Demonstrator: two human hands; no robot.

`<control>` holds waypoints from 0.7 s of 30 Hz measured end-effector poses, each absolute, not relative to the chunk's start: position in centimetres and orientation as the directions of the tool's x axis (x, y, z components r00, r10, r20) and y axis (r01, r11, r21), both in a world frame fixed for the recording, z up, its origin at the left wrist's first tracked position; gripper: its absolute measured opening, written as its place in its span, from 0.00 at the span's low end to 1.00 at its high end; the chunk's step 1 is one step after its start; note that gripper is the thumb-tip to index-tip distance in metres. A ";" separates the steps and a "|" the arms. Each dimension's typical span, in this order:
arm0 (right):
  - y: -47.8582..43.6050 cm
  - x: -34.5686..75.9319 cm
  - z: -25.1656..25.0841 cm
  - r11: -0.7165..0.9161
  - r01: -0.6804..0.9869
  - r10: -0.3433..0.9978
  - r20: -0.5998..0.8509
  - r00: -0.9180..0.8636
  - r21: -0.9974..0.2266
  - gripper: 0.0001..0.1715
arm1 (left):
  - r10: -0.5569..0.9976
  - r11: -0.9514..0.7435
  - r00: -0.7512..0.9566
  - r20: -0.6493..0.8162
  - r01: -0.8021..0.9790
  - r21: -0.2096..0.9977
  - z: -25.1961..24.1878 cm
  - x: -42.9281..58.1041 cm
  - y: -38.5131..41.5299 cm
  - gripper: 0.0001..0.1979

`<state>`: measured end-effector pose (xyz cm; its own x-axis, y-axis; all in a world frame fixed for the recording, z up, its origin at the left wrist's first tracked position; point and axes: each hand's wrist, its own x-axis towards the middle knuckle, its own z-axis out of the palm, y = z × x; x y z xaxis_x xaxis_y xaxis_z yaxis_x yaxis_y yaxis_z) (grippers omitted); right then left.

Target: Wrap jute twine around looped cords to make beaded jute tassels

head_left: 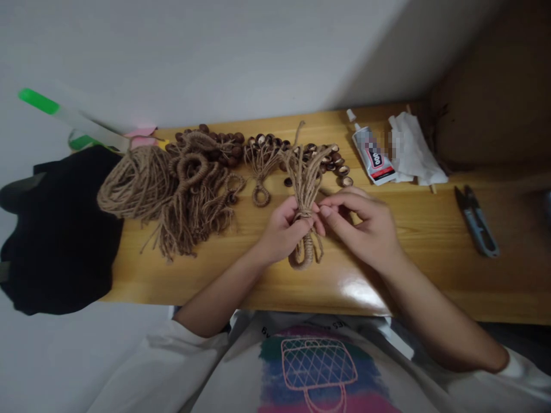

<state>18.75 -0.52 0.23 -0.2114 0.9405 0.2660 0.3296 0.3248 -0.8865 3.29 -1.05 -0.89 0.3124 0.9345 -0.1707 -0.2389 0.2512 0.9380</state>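
While fingers (301, 231) hold twine (305, 178), 1 tube (373, 156) rests.

Above the glossy yellow wooden worktop (258, 281), the left hand's grip (282, 229) holds a looped, tasselled brown twine bundle (305, 186); the right hand's grip (368, 226) is just beside its bound neck.

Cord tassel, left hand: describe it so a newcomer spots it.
Find the wooden table, then the left hand above it. It grips the cord tassel, strands fanning toward the wall, wrapped loop toward the shirt. Unlike the looped cord lying to its left, this one is held.
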 end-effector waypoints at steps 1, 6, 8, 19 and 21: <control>-0.5 18.6 0.2 0.256 0.266 0.955 0.202 -0.216 -0.929 0.02 | 0.935 0.239 0.318 -0.157 -0.236 0.942 -0.9 3.3 -1.0 0.06; -0.5 18.2 -0.3 -0.079 0.011 0.959 -0.079 -0.273 -0.997 0.06 | 0.941 0.168 0.328 -0.084 -0.234 0.958 -1.1 3.2 -1.0 0.08; -0.4 18.1 -0.4 -0.071 0.042 0.970 -0.079 -0.231 -0.997 0.09 | 0.939 0.157 0.334 -0.076 -0.222 0.962 -1.3 3.3 -1.1 0.07; -0.2 18.7 -0.1 -0.100 0.077 0.925 -0.121 -0.361 -0.992 0.20 | 0.937 0.138 0.345 -0.058 -0.212 0.968 -1.5 3.4 -1.0 0.09; 0.0 19.4 0.2 -0.093 0.147 0.904 -0.146 -0.402 -0.985 0.20 | 0.933 0.146 0.351 -0.074 -0.181 0.973 -1.5 3.3 -1.0 0.09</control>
<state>19.40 0.00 0.19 -0.4016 0.9042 -0.1455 0.1470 -0.0932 -0.9847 3.27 -1.03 -1.49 0.3512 0.9333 -0.0743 -0.1812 0.1456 0.9726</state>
